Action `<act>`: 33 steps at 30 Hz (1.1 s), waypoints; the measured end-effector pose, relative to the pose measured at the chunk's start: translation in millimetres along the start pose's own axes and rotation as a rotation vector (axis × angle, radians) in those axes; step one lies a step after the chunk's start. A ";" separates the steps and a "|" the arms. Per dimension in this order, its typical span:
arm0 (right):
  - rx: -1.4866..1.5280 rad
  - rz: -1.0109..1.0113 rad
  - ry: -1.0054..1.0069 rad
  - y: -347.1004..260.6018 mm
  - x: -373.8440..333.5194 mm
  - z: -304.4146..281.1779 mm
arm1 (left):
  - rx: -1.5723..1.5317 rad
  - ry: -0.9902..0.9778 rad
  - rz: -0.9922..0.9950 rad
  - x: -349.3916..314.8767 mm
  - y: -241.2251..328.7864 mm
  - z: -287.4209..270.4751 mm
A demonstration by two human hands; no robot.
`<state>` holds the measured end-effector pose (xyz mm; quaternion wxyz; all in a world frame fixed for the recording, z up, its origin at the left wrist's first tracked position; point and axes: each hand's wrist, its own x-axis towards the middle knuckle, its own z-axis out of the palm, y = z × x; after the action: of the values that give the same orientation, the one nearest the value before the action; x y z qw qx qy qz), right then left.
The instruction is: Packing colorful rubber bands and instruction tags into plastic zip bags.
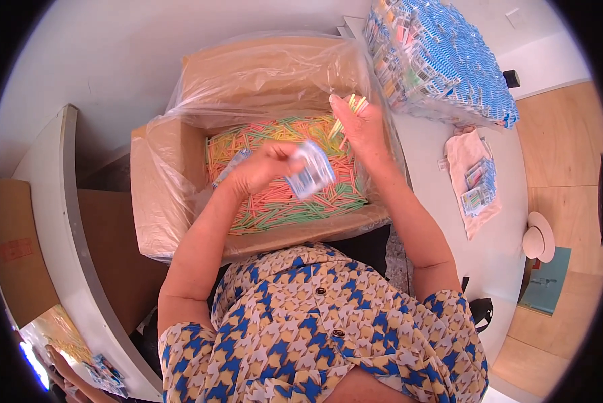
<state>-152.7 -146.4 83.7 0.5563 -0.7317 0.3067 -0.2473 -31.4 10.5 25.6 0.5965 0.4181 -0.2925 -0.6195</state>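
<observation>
Between my arms stands an open cardboard box [162, 191] lined with clear plastic. A loose heap of thin sticks [301, 213] in pink, orange, yellow and green lies inside it. My left hand [260, 170] is closed on a small blue-and-white packet [312, 176], blurred by motion, above the heap. Another blue-and-white piece [233, 166] shows beside that hand; whether it is held I cannot tell. At the box's right side, my right hand [365, 134] grips a small bunch of pale yellow sticks [356, 105], their ends poking out past the fingers.
A large clear bag of blue-topped packets [442, 64] stands on the white table [426, 158] at the far right. Nearer, several packets [479, 189] lie on a pink cloth [464, 146]. A pale hat [538, 238] is beyond. Another person's arm [73, 376] shows at lower left.
</observation>
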 end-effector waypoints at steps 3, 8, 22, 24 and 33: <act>0.068 -0.066 0.051 14.6 -2.1 17.0 | 0.121 -0.197 -0.027 0.1 -3.9 4.6; 0.025 -0.202 -0.057 11.6 -22.5 31.3 | 0.099 -0.087 0.036 1.7 -2.7 5.3; -0.023 -0.143 -0.053 24.2 -18.4 22.0 | 0.129 -0.030 0.183 3.8 -7.7 10.8; -0.454 -0.748 -0.084 32.4 -12.8 20.2 | 0.134 -0.047 0.110 4.1 -4.3 10.0; -0.780 -0.450 -0.047 68.3 -16.7 24.2 | 0.419 -0.049 0.373 0.1 -13.9 -3.0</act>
<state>-159.2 -131.5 11.1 0.1783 -0.9405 0.1974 -0.2113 -35.6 12.5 12.1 0.5937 0.4561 -0.5003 -0.4349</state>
